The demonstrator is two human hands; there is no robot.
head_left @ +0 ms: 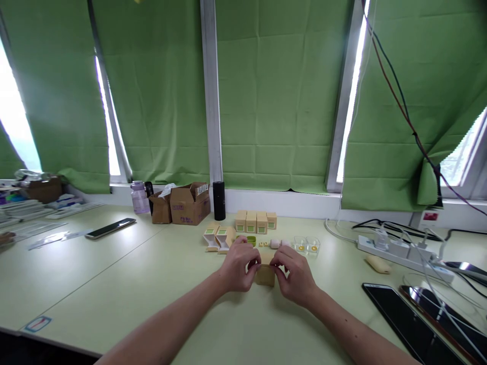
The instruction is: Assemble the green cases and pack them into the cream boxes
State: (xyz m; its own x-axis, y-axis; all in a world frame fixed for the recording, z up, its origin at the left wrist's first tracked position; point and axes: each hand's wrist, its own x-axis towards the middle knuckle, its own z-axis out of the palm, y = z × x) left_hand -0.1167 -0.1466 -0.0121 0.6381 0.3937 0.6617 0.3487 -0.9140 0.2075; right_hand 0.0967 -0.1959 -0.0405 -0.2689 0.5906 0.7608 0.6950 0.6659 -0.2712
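Between my hands is a small tan cardboard box (265, 276), low over the pale table. My left hand (240, 264) pinches its left upper edge, and my right hand (292, 271) pinches the right one. Just beyond stand several small tan boxes (251, 222) with green labels. Two opened boxes with white insides (224, 238) sit left of those. Behind my hands lie a green round piece (251, 240), some tiny yellowish pieces (263, 244), whitish cylinders (279, 244) and clear cups (306, 245) with yellow centres. My hands hide part of this row.
Cardboard cartons (190, 205), a lilac bottle (140, 197) and a black cylinder (218, 201) stand at the back. A phone (110, 228) lies to the left. At the right are a power strip (403, 253) with tangled cables, a beige object (378, 264) and dark phones (407, 319).
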